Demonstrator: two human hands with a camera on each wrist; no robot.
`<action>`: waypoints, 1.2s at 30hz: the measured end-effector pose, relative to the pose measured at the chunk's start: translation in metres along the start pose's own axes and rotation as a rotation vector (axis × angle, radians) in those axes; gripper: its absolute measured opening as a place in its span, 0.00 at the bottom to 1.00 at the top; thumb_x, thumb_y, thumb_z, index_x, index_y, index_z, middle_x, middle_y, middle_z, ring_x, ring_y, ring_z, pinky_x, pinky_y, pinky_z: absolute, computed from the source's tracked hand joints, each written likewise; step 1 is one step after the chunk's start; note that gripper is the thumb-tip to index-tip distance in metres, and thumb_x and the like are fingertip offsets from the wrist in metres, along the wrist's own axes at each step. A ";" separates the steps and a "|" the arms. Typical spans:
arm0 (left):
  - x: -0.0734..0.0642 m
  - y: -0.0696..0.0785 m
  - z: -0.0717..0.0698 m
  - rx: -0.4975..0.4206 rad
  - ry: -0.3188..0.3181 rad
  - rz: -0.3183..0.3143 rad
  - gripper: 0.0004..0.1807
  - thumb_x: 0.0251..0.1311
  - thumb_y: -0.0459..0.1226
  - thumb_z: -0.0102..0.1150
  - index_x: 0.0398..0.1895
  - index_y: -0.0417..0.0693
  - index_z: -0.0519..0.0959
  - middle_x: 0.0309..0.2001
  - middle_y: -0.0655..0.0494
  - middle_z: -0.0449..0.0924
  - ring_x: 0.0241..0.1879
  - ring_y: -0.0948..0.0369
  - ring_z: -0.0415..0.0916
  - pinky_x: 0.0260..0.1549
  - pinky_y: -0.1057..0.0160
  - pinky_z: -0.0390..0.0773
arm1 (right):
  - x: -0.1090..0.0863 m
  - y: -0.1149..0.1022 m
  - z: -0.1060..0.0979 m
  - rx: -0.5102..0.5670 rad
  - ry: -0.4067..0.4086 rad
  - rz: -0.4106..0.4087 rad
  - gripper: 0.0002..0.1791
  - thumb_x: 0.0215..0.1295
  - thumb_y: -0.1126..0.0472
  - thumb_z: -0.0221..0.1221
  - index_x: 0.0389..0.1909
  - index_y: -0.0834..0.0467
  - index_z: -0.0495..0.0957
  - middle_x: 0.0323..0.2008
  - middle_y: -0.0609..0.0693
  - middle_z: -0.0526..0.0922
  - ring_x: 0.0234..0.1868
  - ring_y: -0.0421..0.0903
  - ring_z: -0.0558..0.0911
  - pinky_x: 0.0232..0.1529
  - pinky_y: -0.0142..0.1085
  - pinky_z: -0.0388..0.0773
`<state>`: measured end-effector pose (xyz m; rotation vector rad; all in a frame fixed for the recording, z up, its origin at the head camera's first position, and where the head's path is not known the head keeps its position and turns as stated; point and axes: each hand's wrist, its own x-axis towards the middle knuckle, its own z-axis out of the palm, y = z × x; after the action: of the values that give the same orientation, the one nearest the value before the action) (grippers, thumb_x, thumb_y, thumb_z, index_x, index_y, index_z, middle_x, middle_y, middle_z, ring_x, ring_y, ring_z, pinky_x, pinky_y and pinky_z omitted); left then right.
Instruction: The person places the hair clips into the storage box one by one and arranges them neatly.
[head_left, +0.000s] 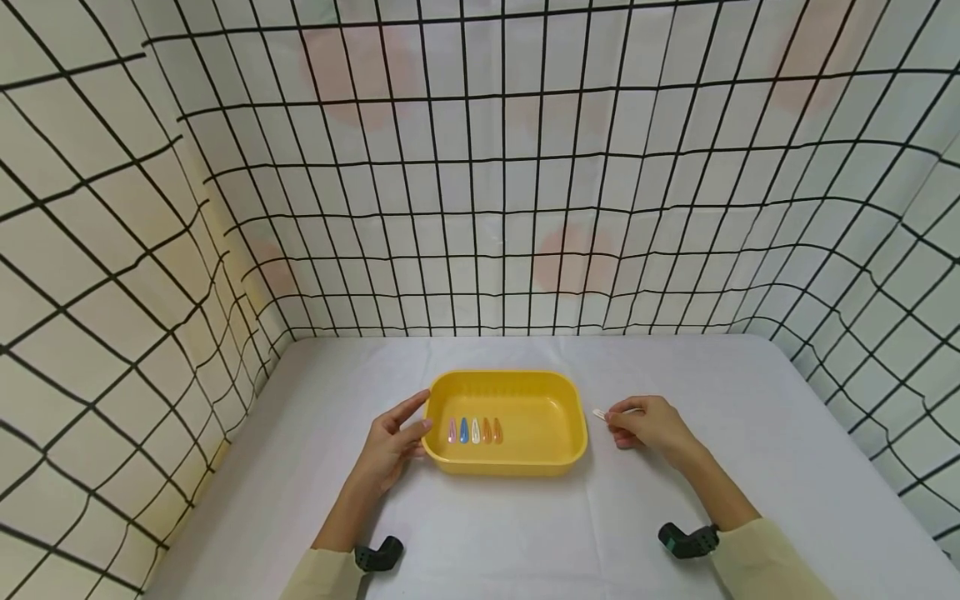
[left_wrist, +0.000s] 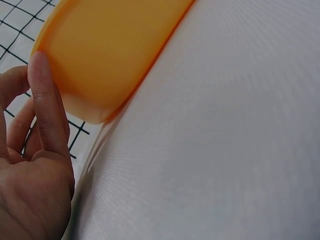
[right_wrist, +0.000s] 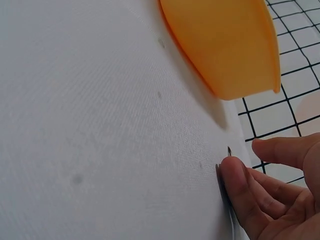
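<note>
A yellow tray (head_left: pixel 536 417) stands on the white-covered table. My left hand (head_left: pixel 386 450) rests against its left end, thumb and index fingertips at the rim. In the left wrist view the thumb (left_wrist: pixel 42 95) lies along the tray's end wall (left_wrist: pixel 90 65). Just off the opposite end, my right hand (head_left: pixel 648 425) pinches a small white hair clip (head_left: pixel 598 414) between thumb and fingers. Only the clip's tip (right_wrist: pixel 229 150) shows past the thumb in the right wrist view. Inside the tray, several snap hair clips lie upright in a row: pink (head_left: pixel 452 430), blue (head_left: pixel 464 430), white (head_left: pixel 476 430) and orange (head_left: pixel 492 430).
Black wire grid panels (head_left: pixel 502 208) backed with white cloth enclose the table at the back and both sides. White cloth (head_left: pixel 517 533) covers the tabletop. A black wrist device (head_left: pixel 380 554) sits at the left cuff, and another device (head_left: pixel 688 541) at the right.
</note>
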<state>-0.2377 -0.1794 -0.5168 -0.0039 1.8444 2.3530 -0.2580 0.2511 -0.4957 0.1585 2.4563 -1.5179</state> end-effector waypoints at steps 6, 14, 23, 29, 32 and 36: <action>-0.001 0.002 0.000 0.011 -0.002 0.002 0.32 0.65 0.29 0.66 0.73 0.48 0.73 0.75 0.52 0.66 0.20 0.64 0.81 0.24 0.72 0.84 | 0.004 0.001 0.003 -0.067 0.000 -0.016 0.18 0.72 0.58 0.62 0.51 0.69 0.81 0.34 0.55 0.85 0.29 0.43 0.83 0.32 0.34 0.89; 0.000 0.000 -0.001 0.003 -0.006 0.008 0.32 0.65 0.29 0.66 0.73 0.48 0.73 0.76 0.52 0.66 0.20 0.64 0.80 0.23 0.72 0.84 | 0.003 -0.001 0.003 -0.119 -0.011 -0.023 0.16 0.72 0.56 0.63 0.49 0.66 0.83 0.28 0.52 0.82 0.27 0.44 0.81 0.32 0.33 0.87; 0.001 -0.001 -0.001 0.003 -0.005 -0.001 0.31 0.65 0.29 0.66 0.72 0.49 0.74 0.75 0.53 0.68 0.19 0.64 0.81 0.23 0.72 0.84 | 0.002 0.006 0.003 -0.216 0.103 0.016 0.22 0.67 0.46 0.67 0.34 0.64 0.80 0.16 0.49 0.78 0.14 0.43 0.79 0.20 0.32 0.81; 0.001 -0.001 0.000 0.010 -0.002 -0.008 0.31 0.66 0.29 0.65 0.72 0.50 0.74 0.75 0.54 0.67 0.19 0.63 0.81 0.23 0.72 0.84 | 0.000 0.004 0.008 -0.280 0.132 0.011 0.24 0.63 0.43 0.69 0.27 0.61 0.79 0.13 0.49 0.77 0.13 0.44 0.77 0.18 0.31 0.76; 0.001 -0.001 0.000 0.012 -0.003 -0.010 0.31 0.66 0.29 0.64 0.72 0.50 0.74 0.75 0.54 0.67 0.19 0.64 0.80 0.24 0.72 0.84 | -0.003 0.001 0.010 -0.292 0.147 0.005 0.22 0.63 0.45 0.70 0.29 0.62 0.80 0.13 0.50 0.77 0.13 0.44 0.78 0.18 0.32 0.76; 0.001 -0.001 0.000 0.006 -0.002 -0.010 0.31 0.66 0.29 0.65 0.72 0.50 0.74 0.75 0.54 0.68 0.19 0.64 0.80 0.23 0.72 0.84 | -0.005 -0.001 0.009 -0.296 0.165 0.007 0.18 0.62 0.50 0.70 0.33 0.64 0.82 0.14 0.49 0.79 0.15 0.44 0.79 0.21 0.32 0.78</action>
<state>-0.2389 -0.1792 -0.5179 -0.0110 1.8463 2.3398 -0.2515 0.2429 -0.4974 0.2443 2.7721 -1.1606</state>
